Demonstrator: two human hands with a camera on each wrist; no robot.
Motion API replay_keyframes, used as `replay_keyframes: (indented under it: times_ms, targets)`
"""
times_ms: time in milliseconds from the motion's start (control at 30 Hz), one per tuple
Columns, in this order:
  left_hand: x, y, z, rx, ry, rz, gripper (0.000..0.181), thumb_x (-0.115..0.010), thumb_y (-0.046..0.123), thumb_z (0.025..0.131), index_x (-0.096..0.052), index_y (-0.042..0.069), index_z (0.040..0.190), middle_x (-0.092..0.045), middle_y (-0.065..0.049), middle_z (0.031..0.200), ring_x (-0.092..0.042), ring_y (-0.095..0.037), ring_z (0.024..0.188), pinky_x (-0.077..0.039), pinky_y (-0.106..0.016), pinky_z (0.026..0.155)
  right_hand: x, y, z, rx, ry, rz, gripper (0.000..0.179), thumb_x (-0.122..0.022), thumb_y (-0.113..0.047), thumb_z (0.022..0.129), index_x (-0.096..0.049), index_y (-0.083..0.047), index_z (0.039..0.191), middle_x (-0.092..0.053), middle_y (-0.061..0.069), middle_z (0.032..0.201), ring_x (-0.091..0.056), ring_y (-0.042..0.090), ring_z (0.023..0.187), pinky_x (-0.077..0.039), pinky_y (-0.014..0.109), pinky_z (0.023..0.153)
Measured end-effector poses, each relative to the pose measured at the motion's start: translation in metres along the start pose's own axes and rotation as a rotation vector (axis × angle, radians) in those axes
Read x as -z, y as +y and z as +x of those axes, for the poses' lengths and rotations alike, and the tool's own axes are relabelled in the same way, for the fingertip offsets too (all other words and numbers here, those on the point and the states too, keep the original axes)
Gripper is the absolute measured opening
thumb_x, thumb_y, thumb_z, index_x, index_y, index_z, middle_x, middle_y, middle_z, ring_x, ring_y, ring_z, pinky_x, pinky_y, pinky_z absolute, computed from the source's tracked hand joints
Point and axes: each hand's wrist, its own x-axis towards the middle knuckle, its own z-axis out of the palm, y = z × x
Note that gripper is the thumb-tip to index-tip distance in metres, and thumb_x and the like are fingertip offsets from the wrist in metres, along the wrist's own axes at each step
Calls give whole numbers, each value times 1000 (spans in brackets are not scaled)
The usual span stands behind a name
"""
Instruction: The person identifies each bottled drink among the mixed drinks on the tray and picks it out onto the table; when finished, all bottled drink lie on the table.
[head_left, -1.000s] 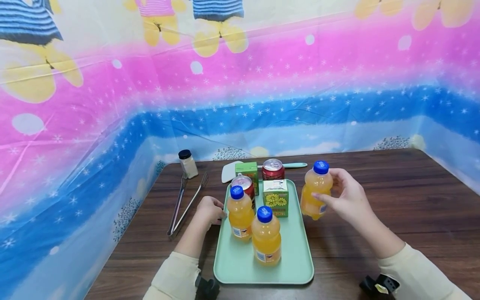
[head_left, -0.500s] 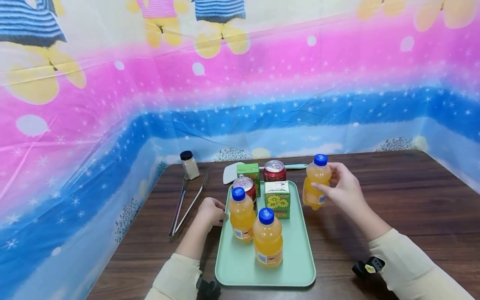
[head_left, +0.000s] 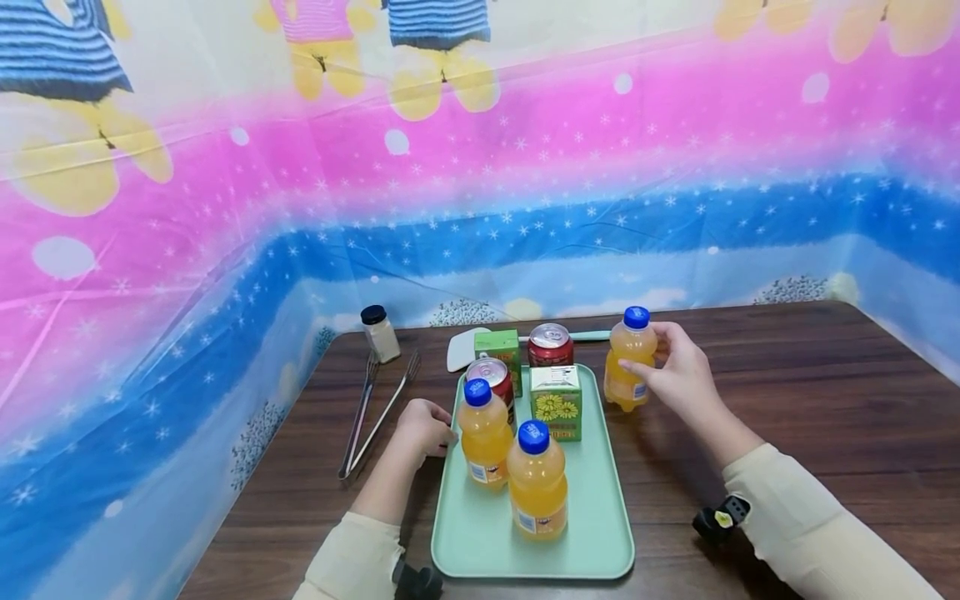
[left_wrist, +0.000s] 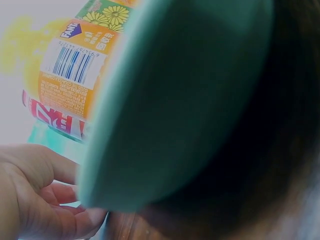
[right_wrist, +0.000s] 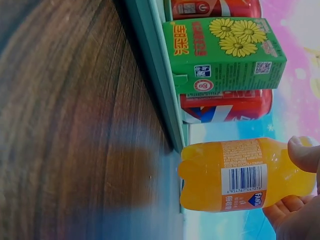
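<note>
My right hand (head_left: 682,364) grips an orange soda bottle (head_left: 630,367) with a blue cap. It is nearly upright, just beyond the tray's right edge; in the right wrist view the bottle (right_wrist: 240,175) hangs over the table, its base off the wood. On the left, my left hand (head_left: 424,427) holds the rim of the pale green tray (head_left: 592,550), fingers curled at its edge. Two like bottles, a nearer bottle (head_left: 538,492) and a farther bottle (head_left: 483,442), stand on the tray. Behind them are a green flower-printed carton (head_left: 557,404) and a red can (head_left: 495,377).
Toward the tray's far end are another green carton (head_left: 498,354) and a second red can (head_left: 551,343). A spatula (head_left: 461,350) lies behind. Metal tongs (head_left: 358,429) and a black-lidded jar (head_left: 381,335) are left of the tray. A patterned cloth (head_left: 525,167) surrounds the dark wood table (head_left: 810,392).
My right hand has carried the bottle away from me, toward the far end of the tray's right side, then slightly left. The left hand stays at the tray rim.
</note>
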Motion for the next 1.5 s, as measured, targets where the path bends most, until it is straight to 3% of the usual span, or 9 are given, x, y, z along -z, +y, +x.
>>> replay_keyframes:
  times_ms: [433, 800, 1500]
  targets:
    - [-2, 0, 0, -14, -11, -1, 18, -68, -13, 74, -62, -8, 91, -57, -17, 86, -61, -26, 71, -58, -37, 62, -3, 7, 5, -55, 1, -14, 57, -74, -14, 82, -42, 2, 127, -52, 23, 119, -52, 40, 109, -45, 53, 92]
    - [-4, 0, 1, -24, -6, -3, 18, -68, -13, 74, -61, -7, 90, -56, -17, 85, -61, -26, 71, -58, -37, 61, -5, 12, 6, -55, 8, -22, 55, -73, -13, 82, -43, 3, 125, -52, 24, 119, -52, 40, 109, -44, 53, 93]
    - [-1, -1, 1, -8, 16, 9, 18, -68, -13, 75, -62, -8, 91, -57, -17, 86, -62, -26, 70, -58, -36, 60, -1, 8, 12, -123, -45, -38, 71, -75, -30, 81, -41, 3, 133, -48, 25, 128, -51, 40, 113, -46, 50, 92]
